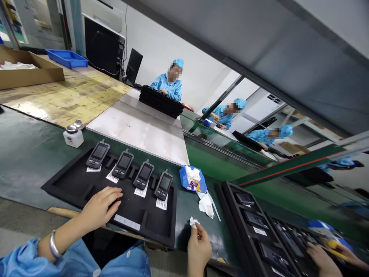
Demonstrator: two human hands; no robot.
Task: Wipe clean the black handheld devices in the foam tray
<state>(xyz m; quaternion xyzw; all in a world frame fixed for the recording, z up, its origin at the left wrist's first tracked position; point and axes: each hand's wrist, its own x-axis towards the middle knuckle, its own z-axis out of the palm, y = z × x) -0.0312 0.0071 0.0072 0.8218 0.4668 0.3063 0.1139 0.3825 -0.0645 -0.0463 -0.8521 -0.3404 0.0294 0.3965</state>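
Note:
My left hand (100, 206) is over the front of a black foam tray (66, 186), fingers extended and bent slightly, holding nothing. Whether it touches the tray I cannot tell. Along the tray's far side lie several handheld radios with small screens and stub antennas, from the leftmost radio (98, 154) to the rightmost radio (164, 185). White printed labels (140, 191) stick out beneath them. To the right of the tray, my right hand (199, 244) pinches a crumpled white wipe (193, 221) between thumb and fingers.
A blue bin (184, 181) holds white wipes and small coloured items; another wipe (205, 204) lies beside it. Left stands a white dispenser bottle (73, 136). More radios fill trays (230, 215) at right, where another person's hands (323, 257) work. Co-workers in blue sit beyond.

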